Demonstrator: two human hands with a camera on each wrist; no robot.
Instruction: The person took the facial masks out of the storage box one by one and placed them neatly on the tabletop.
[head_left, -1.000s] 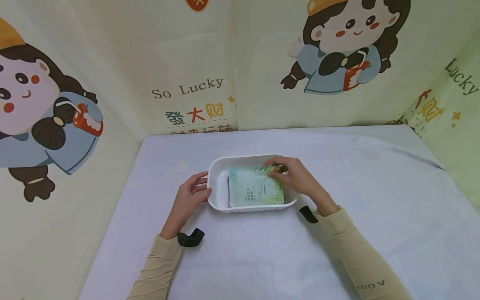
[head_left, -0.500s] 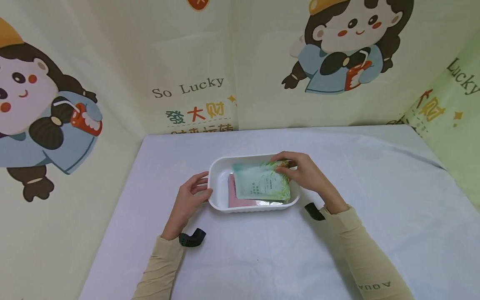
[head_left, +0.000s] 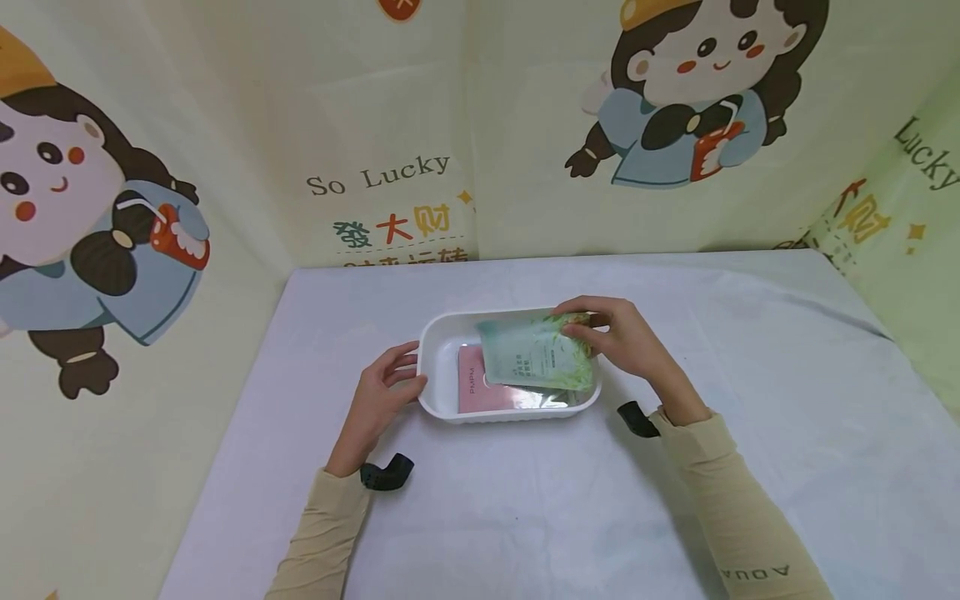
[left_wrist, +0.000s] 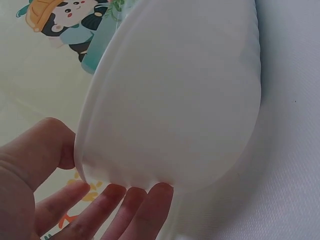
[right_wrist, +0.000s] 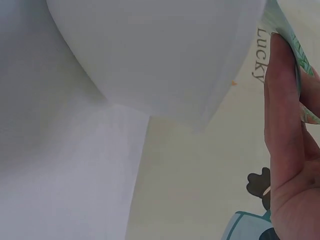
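A white plastic tray (head_left: 441, 392) stands on the table. At its left end my left hand (head_left: 377, 406) steadies it; in the left wrist view the thumb bends at the rim and the fingertips meet the outer wall. My right hand (head_left: 618, 336) pinches the upper right corner of a pale green sheet mask packet (head_left: 525, 354), thumb in front and fingers behind. The packet is tilted over the tray's right part. Beneath it, partly covered, a pink packet (head_left: 480, 387) marked PMPM lies in the tray, with a shiny silver and dark packet edge (head_left: 551, 400) to its right.
A white cloth covers the table (head_left: 480, 517). Behind it hangs a cream curtain (head_left: 525, 208) printed with cartoon figures and lettering. Black wrist cameras sit below the left hand (head_left: 387, 473) and the right sleeve (head_left: 637, 420).
My right hand has lifted the green packet and drawn it back and to the right, uncovering the pink and silver packets beneath. The left hand has stayed at the tray's left end.
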